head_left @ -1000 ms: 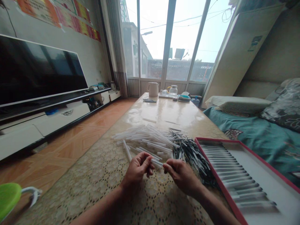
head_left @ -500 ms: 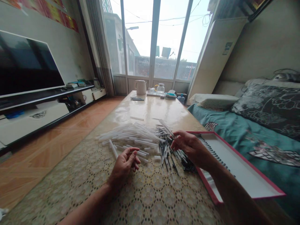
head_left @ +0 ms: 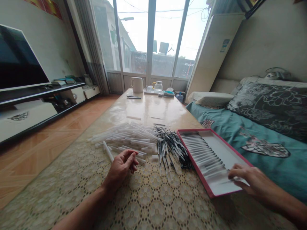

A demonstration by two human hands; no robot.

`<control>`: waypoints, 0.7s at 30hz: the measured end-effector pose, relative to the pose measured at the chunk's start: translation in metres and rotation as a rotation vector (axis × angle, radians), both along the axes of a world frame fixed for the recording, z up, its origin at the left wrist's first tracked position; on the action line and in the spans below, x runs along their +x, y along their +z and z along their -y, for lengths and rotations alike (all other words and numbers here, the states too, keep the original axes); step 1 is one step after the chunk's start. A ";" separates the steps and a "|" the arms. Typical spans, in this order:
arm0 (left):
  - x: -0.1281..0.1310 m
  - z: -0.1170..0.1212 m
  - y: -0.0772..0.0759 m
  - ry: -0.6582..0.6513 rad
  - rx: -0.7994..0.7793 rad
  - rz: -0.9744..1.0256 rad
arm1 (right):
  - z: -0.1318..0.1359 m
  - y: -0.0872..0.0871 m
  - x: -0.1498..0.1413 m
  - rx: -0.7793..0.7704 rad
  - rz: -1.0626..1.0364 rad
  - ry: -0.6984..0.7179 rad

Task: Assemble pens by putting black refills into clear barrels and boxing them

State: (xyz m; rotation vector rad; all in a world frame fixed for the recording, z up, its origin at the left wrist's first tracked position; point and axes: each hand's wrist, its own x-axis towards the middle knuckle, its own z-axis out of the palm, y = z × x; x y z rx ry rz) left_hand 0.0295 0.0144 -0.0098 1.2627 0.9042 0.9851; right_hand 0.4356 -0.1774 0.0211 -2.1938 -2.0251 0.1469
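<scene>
My right hand (head_left: 247, 180) reaches over the near right end of a shallow red-rimmed box (head_left: 203, 182). Its fingers are closed on a slim, clear pen-like tube, blurred by motion and partly hidden. Inside the box, similar tubes (head_left: 198, 150) with dark ends lie side by side in a row. My left hand (head_left: 123, 166) rests by the near edge of a pile of clear plastic tubes (head_left: 127, 134), fingers curled and thumb against the forefinger, with nothing visible in it. Between pile and box lies a heap of thin black sticks and dark-tipped pieces (head_left: 171, 147).
A patterned cover (head_left: 153, 198) spreads over the long table. At its far end stand a beige jug (head_left: 137, 85), a glass pot (head_left: 158, 86) and a tissue pack (head_left: 169, 93). A bed with a teal cover (head_left: 263, 137) runs along the right side.
My right hand has moved from above the black heap rightward and nearer to me, over the box, carrying the tube. My left hand keeps its pose. The view has turned slightly right.
</scene>
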 end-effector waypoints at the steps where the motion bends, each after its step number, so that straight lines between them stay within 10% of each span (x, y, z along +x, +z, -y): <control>1: 0.000 0.000 -0.001 -0.002 -0.001 -0.007 | 0.000 -0.002 -0.003 -0.007 0.008 -0.001; 14: 0.001 0.001 -0.003 0.007 0.020 -0.034 | -0.029 -0.022 -0.033 0.162 0.072 0.054; 21: 0.001 0.003 -0.011 -0.027 0.053 -0.064 | -0.089 0.012 -0.135 0.178 0.004 0.197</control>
